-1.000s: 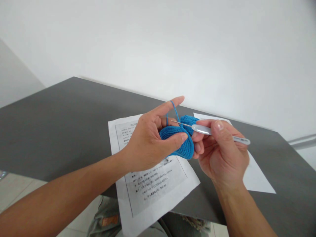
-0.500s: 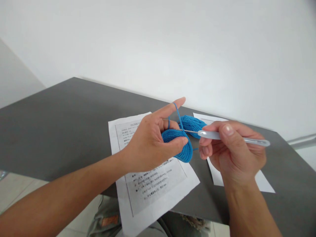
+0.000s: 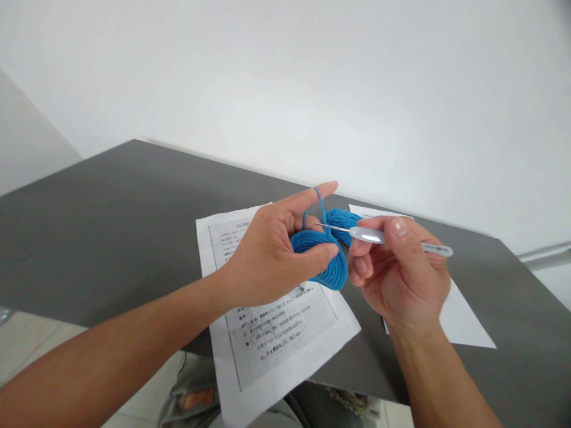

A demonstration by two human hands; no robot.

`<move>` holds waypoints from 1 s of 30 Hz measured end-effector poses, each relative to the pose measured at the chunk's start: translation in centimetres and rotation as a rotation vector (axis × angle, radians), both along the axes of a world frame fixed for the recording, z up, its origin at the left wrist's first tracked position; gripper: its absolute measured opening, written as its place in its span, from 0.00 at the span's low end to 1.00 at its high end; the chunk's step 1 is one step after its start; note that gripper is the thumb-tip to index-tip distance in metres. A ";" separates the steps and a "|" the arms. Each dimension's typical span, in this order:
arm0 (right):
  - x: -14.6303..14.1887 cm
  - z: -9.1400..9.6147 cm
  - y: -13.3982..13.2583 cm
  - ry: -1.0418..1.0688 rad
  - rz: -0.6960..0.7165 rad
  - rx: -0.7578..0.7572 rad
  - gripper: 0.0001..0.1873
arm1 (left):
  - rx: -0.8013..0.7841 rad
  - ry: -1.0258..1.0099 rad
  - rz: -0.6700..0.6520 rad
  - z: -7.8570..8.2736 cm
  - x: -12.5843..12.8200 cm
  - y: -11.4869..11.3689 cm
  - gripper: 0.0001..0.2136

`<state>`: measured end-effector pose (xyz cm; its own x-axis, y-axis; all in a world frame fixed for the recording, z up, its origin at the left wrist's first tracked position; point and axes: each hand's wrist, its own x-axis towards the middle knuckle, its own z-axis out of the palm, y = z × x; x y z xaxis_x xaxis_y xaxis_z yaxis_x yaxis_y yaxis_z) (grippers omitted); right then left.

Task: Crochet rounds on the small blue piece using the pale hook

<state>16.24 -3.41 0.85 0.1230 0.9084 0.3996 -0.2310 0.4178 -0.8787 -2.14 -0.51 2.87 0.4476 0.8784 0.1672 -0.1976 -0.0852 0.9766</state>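
Note:
My left hand [image 3: 276, 252] pinches a blue crocheted piece [image 3: 332, 274] between its thumb and the fingers behind. Its index finger points out to the right, with a strand of blue yarn [image 3: 322, 205] looped over it and running down to the piece. In my right hand [image 3: 404, 267] is a crochet hook [image 3: 368, 235] with a pale grey handle, gripped by thumb and fingers. The hook's thin metal shaft lies at the top edge of the piece, by the yarn, its tip pointing left. Just behind the hands rests a skein of blue yarn [image 3: 341, 219], partly hidden.
A printed sheet [image 3: 285, 351] lies under my left hand and hangs over the near edge of the dark grey table [image 3: 134, 238]. Another white sheet [image 3: 464, 324] lies partly beneath my right hand. A white wall [image 3: 285, 89] rises behind the table.
My right hand has turned and shifted left with the crochet hook, so more of the metal tip shows past the yarn. My left index finger has dipped slightly.

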 end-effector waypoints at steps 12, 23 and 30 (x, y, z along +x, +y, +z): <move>0.4 0.1 0.0 -0.025 0.035 0.023 0.11 | -0.029 -0.008 -0.042 -0.5 -0.4 -0.1 0.51; 2.2 0.9 -0.2 -0.148 0.011 0.099 0.09 | -0.015 0.056 -0.106 -0.6 -0.5 0.2 0.48; 2.8 1.4 -0.6 -0.212 -0.058 0.112 0.08 | 0.010 0.094 -0.064 -0.5 -0.4 0.1 0.47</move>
<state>19.06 -3.98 2.28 0.0764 0.8506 0.5203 -0.0190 0.5229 -0.8522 -2.57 -0.40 2.37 0.5165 0.8463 0.1303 -0.1105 -0.0850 0.9902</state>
